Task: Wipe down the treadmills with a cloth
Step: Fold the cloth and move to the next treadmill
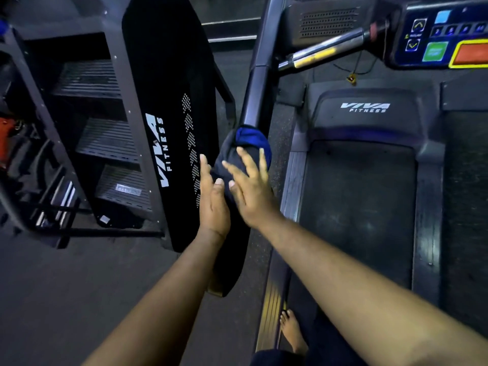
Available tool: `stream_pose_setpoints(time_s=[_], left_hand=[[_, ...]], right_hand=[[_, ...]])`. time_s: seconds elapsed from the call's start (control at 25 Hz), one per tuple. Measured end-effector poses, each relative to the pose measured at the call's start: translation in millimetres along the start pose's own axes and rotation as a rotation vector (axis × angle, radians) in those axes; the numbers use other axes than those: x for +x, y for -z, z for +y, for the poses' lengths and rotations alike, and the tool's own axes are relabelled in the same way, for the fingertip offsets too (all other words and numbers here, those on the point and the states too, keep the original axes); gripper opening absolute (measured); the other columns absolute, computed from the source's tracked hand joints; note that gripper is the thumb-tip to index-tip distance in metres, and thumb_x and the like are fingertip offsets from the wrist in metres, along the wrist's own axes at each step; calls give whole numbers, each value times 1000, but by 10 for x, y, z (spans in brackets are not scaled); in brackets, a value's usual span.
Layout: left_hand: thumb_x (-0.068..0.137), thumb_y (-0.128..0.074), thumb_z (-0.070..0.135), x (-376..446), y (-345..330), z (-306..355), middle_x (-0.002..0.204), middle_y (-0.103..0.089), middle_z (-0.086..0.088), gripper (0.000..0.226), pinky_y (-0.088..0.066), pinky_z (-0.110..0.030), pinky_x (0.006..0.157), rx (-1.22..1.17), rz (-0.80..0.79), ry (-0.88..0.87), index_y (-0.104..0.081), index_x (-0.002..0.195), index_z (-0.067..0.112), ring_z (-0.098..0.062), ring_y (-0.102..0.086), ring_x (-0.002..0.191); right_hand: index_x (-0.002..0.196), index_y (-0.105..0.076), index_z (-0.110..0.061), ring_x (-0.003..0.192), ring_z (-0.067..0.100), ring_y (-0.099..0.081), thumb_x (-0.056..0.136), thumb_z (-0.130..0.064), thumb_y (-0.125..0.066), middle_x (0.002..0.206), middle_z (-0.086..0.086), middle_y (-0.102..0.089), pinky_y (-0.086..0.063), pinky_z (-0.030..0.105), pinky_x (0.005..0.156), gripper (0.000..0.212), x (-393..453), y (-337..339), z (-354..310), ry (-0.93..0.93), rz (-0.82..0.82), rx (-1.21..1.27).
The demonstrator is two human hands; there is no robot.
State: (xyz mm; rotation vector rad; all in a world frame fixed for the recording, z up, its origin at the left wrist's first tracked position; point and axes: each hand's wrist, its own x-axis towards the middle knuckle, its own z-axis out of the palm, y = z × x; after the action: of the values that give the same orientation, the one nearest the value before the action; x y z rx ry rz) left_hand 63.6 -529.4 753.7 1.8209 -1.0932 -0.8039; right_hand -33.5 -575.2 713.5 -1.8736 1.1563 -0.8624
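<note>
While both flat hands (232,188) press it, soft cloth (248,146) wraps the smooth upright (257,83).

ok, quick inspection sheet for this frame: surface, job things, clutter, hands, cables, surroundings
Surface: treadmill belt dark, with pale smudges; a bare foot stands at its left edge.
Job's things: dark cloth with a blue part wrapped round the treadmill's left upright.
Clutter: nothing seen.
Hands: left hand open, fingers straight, beside the cloth; right hand open, fingers spread over the cloth; contact cannot be confirmed.
Cables: thin safety cord with a yellow clip hangs below the console.
Surroundings: black stair-climber machine to the left, dark floor, dim light.
</note>
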Motion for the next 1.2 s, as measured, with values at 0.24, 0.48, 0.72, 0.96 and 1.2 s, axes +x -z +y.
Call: stream_pose_setpoints(time_s=[0.24,0.48,0.72,0.96,1.2], left_hand=[[94,-30,58,-897,360,-290,166,-7,1,79,-17,-39,124,211,-111,213,-3,158,20,-8,-12,151],[94,-40,59,-1653,696,-392,144,-53,-2,67,-37,-35,114,150,-143,182,-44,147,18,-15,-47,135],[88,-63,31,-1621,733,13,104,-69,0,23,-51,-44,91,157,-55,107,-62,110,23,-22,-64,101],[90,-56,-12,-1078,346,736,111,-68,-6,40,-51,-23,89,-285,-334,64,-59,116,18,-11,-64,100],[88,-63,-3,-129,-345,1251,123,-67,-16,64,-48,-42,103,-378,-389,111,-52,134,39,-22,-63,115]], right_hand=[[152,-34,-34,152,30,11,100,-38,-35,166,-8,-9,-23,55,117,53,-895,-133,-339,-48,-137,-131],[155,-30,-29,152,33,1,103,-39,-35,166,-1,-9,-9,50,124,53,-1725,-162,-603,-5,-253,-138],[151,-36,-33,148,25,-22,101,-39,-50,163,-1,-19,-21,41,122,52,-1676,311,-705,-71,-292,-46],[153,-19,-40,151,6,-8,86,-42,-73,163,-10,-15,-13,27,121,86,-1038,1281,-304,-135,-147,94],[127,-53,-30,144,12,-31,80,-42,-79,144,-6,-47,-27,27,117,56,-143,2021,241,-129,-213,116]])
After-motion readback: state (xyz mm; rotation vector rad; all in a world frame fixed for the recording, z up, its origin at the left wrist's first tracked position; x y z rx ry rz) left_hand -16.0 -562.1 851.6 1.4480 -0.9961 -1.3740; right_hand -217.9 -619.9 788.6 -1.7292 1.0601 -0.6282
